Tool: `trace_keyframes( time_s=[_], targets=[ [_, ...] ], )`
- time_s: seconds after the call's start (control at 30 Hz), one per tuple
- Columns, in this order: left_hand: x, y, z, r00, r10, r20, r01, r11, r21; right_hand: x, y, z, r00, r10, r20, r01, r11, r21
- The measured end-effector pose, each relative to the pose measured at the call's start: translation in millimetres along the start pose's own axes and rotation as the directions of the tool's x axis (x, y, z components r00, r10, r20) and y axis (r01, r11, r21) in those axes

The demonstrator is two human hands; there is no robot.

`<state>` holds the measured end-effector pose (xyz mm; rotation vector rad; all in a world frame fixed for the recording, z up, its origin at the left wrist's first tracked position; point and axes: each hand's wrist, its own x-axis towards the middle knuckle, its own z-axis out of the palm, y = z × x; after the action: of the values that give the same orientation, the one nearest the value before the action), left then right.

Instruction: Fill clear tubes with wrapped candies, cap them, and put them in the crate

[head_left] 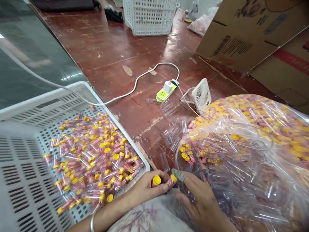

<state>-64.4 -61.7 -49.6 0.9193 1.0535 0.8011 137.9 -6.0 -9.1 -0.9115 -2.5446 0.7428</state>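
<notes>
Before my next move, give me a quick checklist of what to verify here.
1. Left hand gripping the yellow-capped tubes: ok.
2. Finger cover on the right hand's fingertip: ok.
3. Caps fully seated: cannot tell, too small to judge.
4. Floor free of loose clear tubes: not ok, several lie near the power strip.
5. White cord off the basket rim: cannot tell, it crosses the rim in view.
6. Fan standing up: ok.
</notes>
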Motion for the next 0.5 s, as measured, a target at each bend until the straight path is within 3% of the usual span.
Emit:
trace_keyframes(
  time_s=[0.17,0.27,0.33,0.4,0.47,0.5],
  targets=[
    [11,-5,12,1.0,0.0,-0.001,-0.001,0.951,-0.311,9,-4,11,0.994,-0.109,-0.029,0.102,0.981,-0.168],
    [12,-1,14,1.0,0.006,-0.012,-0.009,0.946,-0.323,18,-9,19,0.992,-0.11,-0.067,0.101,0.988,-0.12],
    [4,6,6,0.999,0.005,-0.035,-0.011,0.986,-0.165,21,-11,19,0.992,-0.122,-0.033,0.118,0.989,-0.088],
    [-12,13,-14,1.0,-0.014,-0.027,0.018,0.99,0.138,22,-9,14,0.988,-0.141,0.058,0.146,0.985,-0.087],
    [-34,17,-43,0.996,-0.083,-0.033,0.089,0.877,0.472,19,-1,8,0.991,-0.109,0.082,0.119,0.983,-0.137],
    [-45,18,-60,0.989,-0.127,-0.076,0.147,0.779,0.61,17,6,6,0.997,-0.065,0.032,0.07,0.98,-0.185]
  ],
)
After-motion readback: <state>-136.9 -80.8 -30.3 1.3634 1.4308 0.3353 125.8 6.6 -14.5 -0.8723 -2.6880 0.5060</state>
